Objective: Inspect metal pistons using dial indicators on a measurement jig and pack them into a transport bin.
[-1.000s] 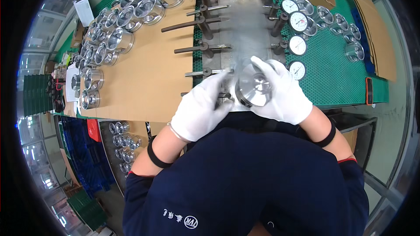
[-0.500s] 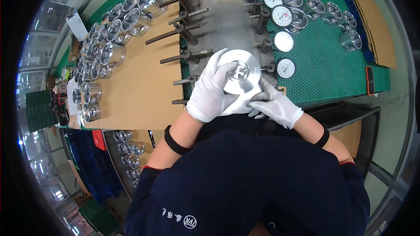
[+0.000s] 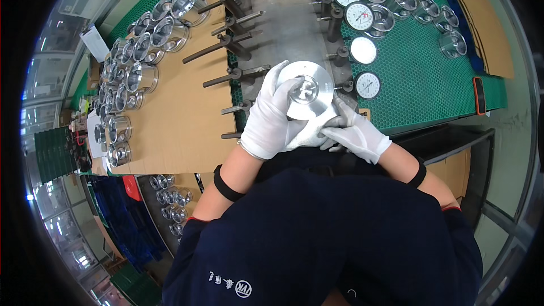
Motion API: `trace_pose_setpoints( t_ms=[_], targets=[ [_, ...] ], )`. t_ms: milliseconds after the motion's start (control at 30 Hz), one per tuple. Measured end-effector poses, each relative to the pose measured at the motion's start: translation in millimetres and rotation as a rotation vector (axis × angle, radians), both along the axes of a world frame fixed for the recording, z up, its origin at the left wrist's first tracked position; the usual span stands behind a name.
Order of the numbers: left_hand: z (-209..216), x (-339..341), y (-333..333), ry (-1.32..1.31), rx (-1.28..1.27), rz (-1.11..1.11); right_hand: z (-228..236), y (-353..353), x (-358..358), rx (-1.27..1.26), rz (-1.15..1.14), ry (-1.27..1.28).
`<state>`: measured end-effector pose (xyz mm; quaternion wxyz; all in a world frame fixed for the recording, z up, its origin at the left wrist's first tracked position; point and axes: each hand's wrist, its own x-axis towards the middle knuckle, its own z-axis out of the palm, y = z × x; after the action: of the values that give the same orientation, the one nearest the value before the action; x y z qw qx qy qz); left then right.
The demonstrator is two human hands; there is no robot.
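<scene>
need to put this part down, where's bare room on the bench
Free: the cardboard sheet between the row of metal cups and the lever handles, and the green mat right of the dial gauges. Crowded: the metal fixture plate, where both hands hold the disc.

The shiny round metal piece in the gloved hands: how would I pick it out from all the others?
Find the grey metal plate mid-bench, lined with round dial gauges. At its near end, the left hand and right hand, both white-gloved, hold the metal piece. Unlike the pieces on the cardboard, it's lifted, flat face up.
</scene>
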<state>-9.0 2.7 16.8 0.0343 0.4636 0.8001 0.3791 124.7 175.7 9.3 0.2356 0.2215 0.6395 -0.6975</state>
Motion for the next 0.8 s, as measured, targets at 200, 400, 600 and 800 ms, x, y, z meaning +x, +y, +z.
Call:
trace_pose_setpoints(
  t_ms=[200, 400, 600, 800],
  targets=[
    [-1, 1, 2, 0.010, 0.020, 0.018, 10, -3, -4, -0.026, -0.052, -0.077],
    [5, 10, 8, 0.002, 0.028, 0.069, 20, 5, -1, -0.039, -0.048, -0.098],
    [73, 23, 17, -1.026, -0.017, 0.028, 42, 35, 24, 0.291, -0.016, 0.540],
    [89, 32, 35, -0.703, 0.141, -0.159, 11, 138, 60, -0.070, -0.648, 0.531]
  ],
)
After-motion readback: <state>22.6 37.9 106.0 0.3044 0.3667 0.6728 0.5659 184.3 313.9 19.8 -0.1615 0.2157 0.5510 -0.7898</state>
